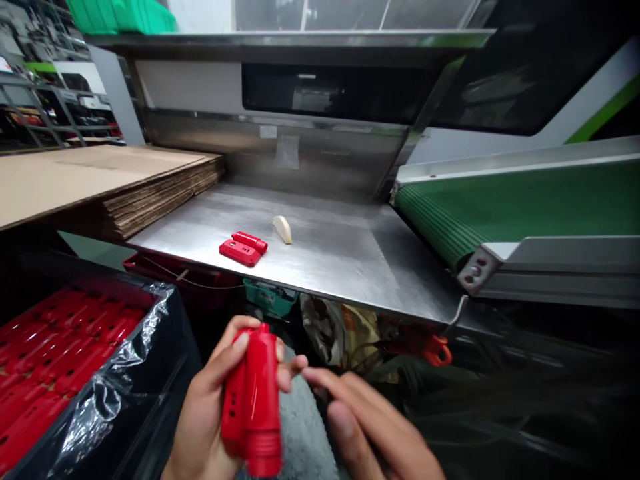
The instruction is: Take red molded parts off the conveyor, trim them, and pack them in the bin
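the left hand grips the red part in front of the tabletop; the right hand is half-open beside it. the red part looks light, stiff, perhaps slippery, best held by its long sides. beyond lies a similar piece.

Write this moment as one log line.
left hand: holding red casing | right hand: beside it | table: second casing, cream wedge | box: red parts
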`<state>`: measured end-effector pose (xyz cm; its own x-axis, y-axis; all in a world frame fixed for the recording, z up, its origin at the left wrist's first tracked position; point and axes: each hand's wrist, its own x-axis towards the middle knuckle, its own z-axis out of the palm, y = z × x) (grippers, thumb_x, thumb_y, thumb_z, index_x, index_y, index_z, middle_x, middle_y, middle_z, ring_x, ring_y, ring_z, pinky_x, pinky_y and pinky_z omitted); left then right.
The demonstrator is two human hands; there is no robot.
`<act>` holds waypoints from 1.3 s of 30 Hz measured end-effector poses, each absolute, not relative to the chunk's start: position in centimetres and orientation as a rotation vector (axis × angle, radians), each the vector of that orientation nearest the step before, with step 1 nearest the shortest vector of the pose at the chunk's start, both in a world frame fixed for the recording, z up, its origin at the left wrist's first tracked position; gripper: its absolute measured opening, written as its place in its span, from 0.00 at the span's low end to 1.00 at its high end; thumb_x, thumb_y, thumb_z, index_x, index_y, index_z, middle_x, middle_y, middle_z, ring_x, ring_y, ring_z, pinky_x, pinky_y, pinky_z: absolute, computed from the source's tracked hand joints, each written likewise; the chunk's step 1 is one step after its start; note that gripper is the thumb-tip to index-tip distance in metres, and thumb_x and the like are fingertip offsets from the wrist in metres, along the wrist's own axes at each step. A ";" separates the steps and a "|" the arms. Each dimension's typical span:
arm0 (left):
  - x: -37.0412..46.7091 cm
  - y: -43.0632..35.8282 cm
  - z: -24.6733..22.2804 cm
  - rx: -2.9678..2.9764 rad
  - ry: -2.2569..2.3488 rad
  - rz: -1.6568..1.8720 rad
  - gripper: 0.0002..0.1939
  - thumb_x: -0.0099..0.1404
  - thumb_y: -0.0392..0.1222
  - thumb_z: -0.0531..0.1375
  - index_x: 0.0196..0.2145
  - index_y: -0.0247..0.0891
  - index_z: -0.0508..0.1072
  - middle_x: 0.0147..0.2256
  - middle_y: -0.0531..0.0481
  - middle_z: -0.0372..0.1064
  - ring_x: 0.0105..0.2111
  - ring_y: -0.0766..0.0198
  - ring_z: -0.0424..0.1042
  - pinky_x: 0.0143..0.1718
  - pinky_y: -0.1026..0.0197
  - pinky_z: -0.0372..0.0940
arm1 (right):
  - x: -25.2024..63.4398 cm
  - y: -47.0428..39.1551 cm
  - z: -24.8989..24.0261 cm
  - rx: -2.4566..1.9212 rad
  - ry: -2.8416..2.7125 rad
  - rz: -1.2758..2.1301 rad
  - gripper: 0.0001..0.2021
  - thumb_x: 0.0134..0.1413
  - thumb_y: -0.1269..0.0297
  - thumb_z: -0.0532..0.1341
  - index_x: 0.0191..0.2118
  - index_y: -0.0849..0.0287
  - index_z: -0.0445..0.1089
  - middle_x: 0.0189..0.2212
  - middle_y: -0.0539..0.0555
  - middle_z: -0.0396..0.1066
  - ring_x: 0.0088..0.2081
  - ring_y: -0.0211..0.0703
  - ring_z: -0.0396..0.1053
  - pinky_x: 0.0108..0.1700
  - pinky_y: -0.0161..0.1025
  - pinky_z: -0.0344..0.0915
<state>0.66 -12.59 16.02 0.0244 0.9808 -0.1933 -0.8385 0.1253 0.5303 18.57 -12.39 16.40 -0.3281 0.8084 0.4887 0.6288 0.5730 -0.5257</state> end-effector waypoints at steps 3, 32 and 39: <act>1.0 -12.8 17.2 0.511 0.983 1.686 0.20 0.60 0.43 0.66 0.47 0.43 0.63 0.37 0.45 0.73 0.39 0.49 0.75 0.36 0.56 0.71 | 20.4 -6.3 17.7 -1.655 -2.052 -0.316 0.24 0.66 0.56 0.47 0.64 0.54 0.53 0.40 0.57 0.68 0.34 0.47 0.69 0.25 0.38 0.61; -1.7 -11.5 18.7 0.365 0.693 1.486 0.20 0.70 0.38 0.54 0.59 0.34 0.63 0.39 0.41 0.70 0.41 0.57 0.72 0.44 0.56 0.69 | 13.3 -8.9 17.7 -0.958 -1.464 1.616 0.27 0.56 0.51 0.62 0.55 0.67 0.65 0.20 0.49 0.67 0.20 0.36 0.64 0.22 0.34 0.63; 1.6 -13.4 16.3 0.593 0.755 1.551 0.25 0.67 0.56 0.56 0.60 0.52 0.62 0.55 0.46 0.65 0.58 0.53 0.60 0.61 0.52 0.51 | 14.1 -10.0 13.0 -0.715 -1.248 1.670 0.19 0.61 0.59 0.59 0.57 0.52 0.65 0.48 0.56 0.72 0.47 0.42 0.70 0.51 0.42 0.66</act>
<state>1.59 -13.40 16.34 -0.1184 0.9914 -0.0555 -0.6549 -0.0360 0.7548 14.06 -9.95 13.05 -0.4240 0.9033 0.0653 -0.3188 -0.0814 -0.9443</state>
